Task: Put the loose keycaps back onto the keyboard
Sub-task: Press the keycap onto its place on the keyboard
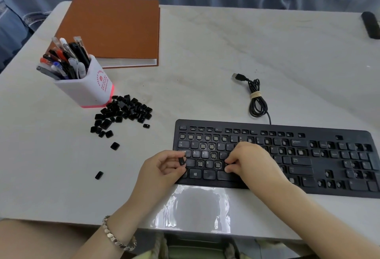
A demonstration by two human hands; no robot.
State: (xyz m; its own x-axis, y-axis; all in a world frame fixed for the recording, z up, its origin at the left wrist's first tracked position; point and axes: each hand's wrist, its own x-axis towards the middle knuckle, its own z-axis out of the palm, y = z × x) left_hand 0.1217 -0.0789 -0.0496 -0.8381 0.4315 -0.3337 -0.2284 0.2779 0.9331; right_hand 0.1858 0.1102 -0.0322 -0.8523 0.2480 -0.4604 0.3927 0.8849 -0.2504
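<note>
The left hand pinches one keycap at the keyboard's left edge. The right hand curls over the lower rows, and I can't tell whether it holds anything. The spare keycaps are heaped centre-left on the surface. They look light, stiff and slick, so I'd pinch the sides.

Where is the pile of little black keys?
In the head view, the pile of keycaps lies left of the keyboard, beside the white pen cup.

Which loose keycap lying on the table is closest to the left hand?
The lone keycap left of the left hand, well apart from the pile beside the pen holder.
</note>
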